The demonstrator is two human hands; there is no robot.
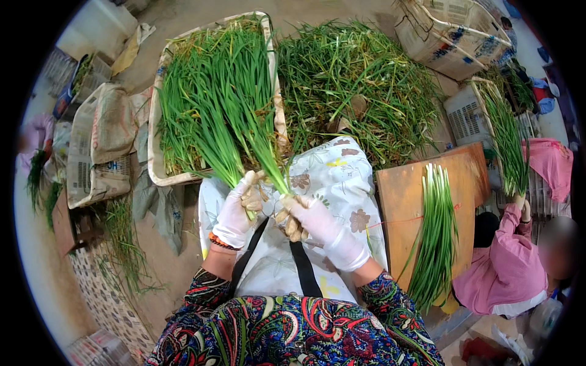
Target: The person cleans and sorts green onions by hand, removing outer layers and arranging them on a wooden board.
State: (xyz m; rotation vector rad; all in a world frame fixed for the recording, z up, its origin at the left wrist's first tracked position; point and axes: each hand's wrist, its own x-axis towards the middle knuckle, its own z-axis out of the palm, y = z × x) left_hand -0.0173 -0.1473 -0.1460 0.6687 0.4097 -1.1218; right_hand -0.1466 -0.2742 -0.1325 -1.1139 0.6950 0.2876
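My left hand (pixel 237 210), in a thin white glove with soiled fingertips, grips the lower end of a bunch of green garlic chives (pixel 215 151). Beside it my right hand (pixel 316 224), gloved the same way, is closed around the base of a second bunch (pixel 268 164). Both hands are over a floral-printed apron (pixel 339 183) on my lap. The leaves of both bunches stretch away over a white plastic crate (pixel 280 110) packed with more chives (pixel 197 100). My fingers hide most of the stem ends.
Loose leaves (pixel 361 87) form a wide heap right of the crate. A wooden board (pixel 398 206) at my right bears a neat bundle of chives (pixel 435 238) and a red string. Beyond it, a person in pink (pixel 503 270) holds another bundle. A sack-draped crate (pixel 98 142) stands left.
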